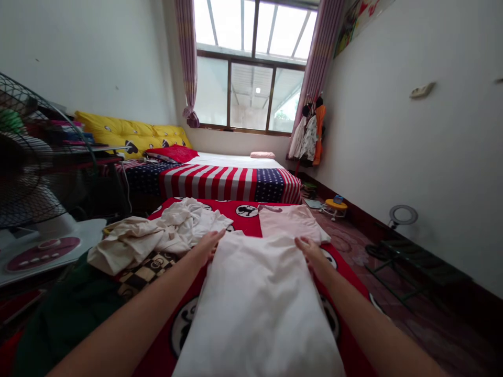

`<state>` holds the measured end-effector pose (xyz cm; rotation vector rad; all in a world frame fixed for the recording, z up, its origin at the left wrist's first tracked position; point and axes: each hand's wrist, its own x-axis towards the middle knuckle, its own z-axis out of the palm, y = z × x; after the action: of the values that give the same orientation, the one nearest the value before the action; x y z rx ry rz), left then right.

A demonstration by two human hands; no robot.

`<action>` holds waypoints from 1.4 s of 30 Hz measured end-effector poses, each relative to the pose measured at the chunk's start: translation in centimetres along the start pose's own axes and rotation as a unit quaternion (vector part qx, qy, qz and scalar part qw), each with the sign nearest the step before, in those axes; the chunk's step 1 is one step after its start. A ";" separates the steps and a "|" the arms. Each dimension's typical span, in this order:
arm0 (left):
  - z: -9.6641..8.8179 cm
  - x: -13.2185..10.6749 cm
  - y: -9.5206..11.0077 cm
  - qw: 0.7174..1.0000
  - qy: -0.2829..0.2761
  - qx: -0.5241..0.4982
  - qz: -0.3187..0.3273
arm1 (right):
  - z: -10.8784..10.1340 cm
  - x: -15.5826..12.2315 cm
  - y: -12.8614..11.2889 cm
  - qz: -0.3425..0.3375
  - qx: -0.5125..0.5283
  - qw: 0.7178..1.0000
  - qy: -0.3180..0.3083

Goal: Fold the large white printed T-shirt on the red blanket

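Two bare forearms reach forward from the bottom of the view onto a bed. The left hand (207,249) and the right hand (309,253) are both open, palms down with the fingers loosely together, pressing on the far end of a white cloth garment (255,309) without gripping it. The garment lies flat along the middle of the bed, a long smooth shape between the hands, its far end gathered in soft creases. It rests on a red bed cover (245,222) printed with round black-and-white motifs. Just beyond it lies a flat pale pink garment (288,222). To the left is a crumpled heap of cream clothes (145,235), touching a black-and-cream checked cloth (147,269). The work in hand appears to be smoothing this white piece flat, while the cream heap remains unfolded. Further ahead stands a second bed with a stars-and-stripes cover (220,183).
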<state>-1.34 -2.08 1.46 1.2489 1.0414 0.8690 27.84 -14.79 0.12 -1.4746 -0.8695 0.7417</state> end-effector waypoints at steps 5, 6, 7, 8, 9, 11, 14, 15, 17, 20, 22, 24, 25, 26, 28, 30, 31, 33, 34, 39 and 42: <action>0.3 -0.2 -3.2 0.995 0.030 0.063 0.069 | 1.0 0.8 4.1 -0.062 -0.093 0.993 0.025; 0.4 -0.1 -3.2 0.992 0.034 0.081 0.085 | 1.0 0.9 3.9 -0.078 -0.121 0.989 0.033; 0.4 0.1 -3.0 0.989 0.042 0.102 0.103 | 1.0 1.2 3.6 -0.092 -0.154 0.983 0.046; 0.5 0.5 -2.8 0.984 0.051 0.124 0.120 | 1.0 1.4 3.3 -0.104 -0.191 0.974 0.060; 0.5 0.8 -2.7 0.978 0.062 0.147 0.136 | 1.0 1.7 3.0 -0.114 -0.228 0.964 0.074; 0.5 1.4 -2.5 0.963 0.081 0.199 0.161 | 0.9 1.9 2.6 -0.122 -0.289 0.945 0.093; 0.6 1.4 -2.6 0.938 0.104 0.273 0.187 | 1.2 1.2 2.2 -0.119 -0.345 0.924 0.117; 0.9 1.0 -2.6 0.931 0.110 0.289 0.195 | 1.6 0.6 2.0 -0.128 -0.364 0.914 0.126; 1.8 0.0 -2.5 0.906 0.117 0.332 0.236 | 2.6 -0.6 1.2 -0.181 -0.413 0.883 0.128; 3.6 -1.5 -2.5 0.827 0.048 0.450 0.333 | 4.1 -1.7 0.4 -0.287 -0.504 0.814 0.033; 4.4 -2.0 -3.0 0.775 -0.025 0.533 0.339 | 4.5 -1.7 0.8 -0.289 -0.556 0.778 -0.042; 4.7 -1.9 -4.1 0.758 -0.061 0.577 0.298 | 4.2 -1.1 2.0 -0.226 -0.597 0.765 -0.078; 4.6 -1.8 -4.8 0.757 -0.059 0.588 0.281 | 3.9 -0.7 2.8 -0.191 -0.613 0.763 -0.081; 4.5 -1.6 -5.4 0.756 -0.050 0.593 0.273 | 3.5 -0.3 3.5 -0.162 -0.623 0.761 -0.079; 4.1 -1.3 -6.3 0.753 -0.032 0.595 0.277 | 3.0 0.3 4.7 -0.135 -0.635 0.757 -0.072; 3.9 -1.1 -6.8 0.750 -0.024 0.599 0.280 | 2.8 0.5 5.2 -0.133 -0.642 0.753 -0.064; 3.8 -1.1 -6.9 0.749 -0.026 0.600 0.281 | 2.8 0.4 5.2 -0.132 -0.644 0.751 -0.064; 3.8 -1.0 -6.9 0.748 -0.034 0.600 0.282 | 2.9 0.3 5.1 -0.128 -0.645 0.751 -0.069; 3.8 -1.1 -6.8 0.748 -0.038 0.601 0.281 | 3.0 0.3 4.9 -0.127 -0.644 0.751 -0.072; 3.7 -1.3 -6.1 0.747 -0.083 0.608 0.254 | 3.1 0.1 4.0 -0.114 -0.650 0.746 -0.095; 2.5 -2.6 -5.7 0.745 -0.127 0.609 0.242 | 2.3 -0.9 3.0 -0.103 -0.661 0.730 -0.140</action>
<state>0.03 -6.11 -3.79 2.7575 1.0625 0.2481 25.69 -14.36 -3.12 -2.4378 -1.9955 0.0429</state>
